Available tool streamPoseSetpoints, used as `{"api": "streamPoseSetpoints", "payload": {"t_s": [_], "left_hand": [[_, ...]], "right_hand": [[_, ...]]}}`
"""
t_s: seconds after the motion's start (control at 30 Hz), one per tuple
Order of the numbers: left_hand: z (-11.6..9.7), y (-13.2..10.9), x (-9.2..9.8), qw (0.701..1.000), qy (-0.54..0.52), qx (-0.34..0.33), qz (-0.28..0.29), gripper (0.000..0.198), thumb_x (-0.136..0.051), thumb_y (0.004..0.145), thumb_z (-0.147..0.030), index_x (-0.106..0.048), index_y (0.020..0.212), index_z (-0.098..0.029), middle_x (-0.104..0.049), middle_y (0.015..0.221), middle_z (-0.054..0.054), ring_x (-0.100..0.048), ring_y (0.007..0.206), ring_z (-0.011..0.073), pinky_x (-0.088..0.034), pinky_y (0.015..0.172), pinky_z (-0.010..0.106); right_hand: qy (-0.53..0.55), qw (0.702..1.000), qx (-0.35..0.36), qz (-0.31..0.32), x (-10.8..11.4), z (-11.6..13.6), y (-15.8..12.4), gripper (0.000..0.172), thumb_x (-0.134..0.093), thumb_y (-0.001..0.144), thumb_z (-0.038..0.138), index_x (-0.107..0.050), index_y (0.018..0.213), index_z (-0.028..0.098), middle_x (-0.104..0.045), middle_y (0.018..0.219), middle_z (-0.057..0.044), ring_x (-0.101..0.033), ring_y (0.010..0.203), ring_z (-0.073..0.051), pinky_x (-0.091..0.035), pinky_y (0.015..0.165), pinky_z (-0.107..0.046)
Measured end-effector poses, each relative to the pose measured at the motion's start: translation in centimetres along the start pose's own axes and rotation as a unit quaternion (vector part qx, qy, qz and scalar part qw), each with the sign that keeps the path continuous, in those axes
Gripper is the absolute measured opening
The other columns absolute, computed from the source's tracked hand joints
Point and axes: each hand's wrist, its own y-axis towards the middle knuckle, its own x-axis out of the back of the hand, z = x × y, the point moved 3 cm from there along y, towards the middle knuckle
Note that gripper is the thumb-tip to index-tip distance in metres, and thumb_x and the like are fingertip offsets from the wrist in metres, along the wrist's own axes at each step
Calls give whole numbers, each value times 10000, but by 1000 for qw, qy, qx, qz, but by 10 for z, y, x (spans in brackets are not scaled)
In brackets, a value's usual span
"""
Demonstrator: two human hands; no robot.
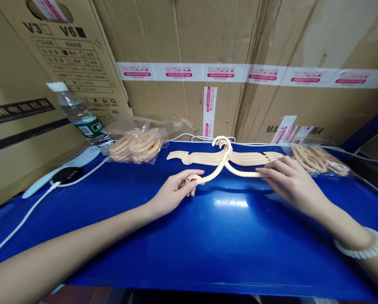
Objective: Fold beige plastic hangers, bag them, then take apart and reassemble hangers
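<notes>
A cream plastic hanger (222,169) lies on the blue table (208,236) in front of a stack of several like hangers (208,157). My left hand (173,192) pinches the hanger's left end, where a round cream ring sits between thumb and fingers. My right hand (290,179) rests on the hanger's right arm, fingers stretched out flat and pressing it down. A bead bracelet (363,249) is on my right wrist.
A clear bag of cream rings (138,145) lies at the back left, another bag of parts (318,158) at the back right. A water bottle (78,112), a white fan and black puck with cable (64,174) sit left. Cardboard boxes (227,50) wall the back.
</notes>
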Motion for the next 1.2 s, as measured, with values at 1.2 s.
{"api": "streamPoseSetpoints", "payload": {"t_s": [1.2], "left_hand": [[3,2,-1,988,-129,27,-84,442,-740,864,-368,-655,1236,-145,-745,862,52,-710,795,161,-562,808,298]], "right_hand": [[355,882,-294,-98,-12,-5,-5,246,-671,900,381,-745,1088,240,-726,1073,-82,-646,1034,-288,-547,815,-402]]}}
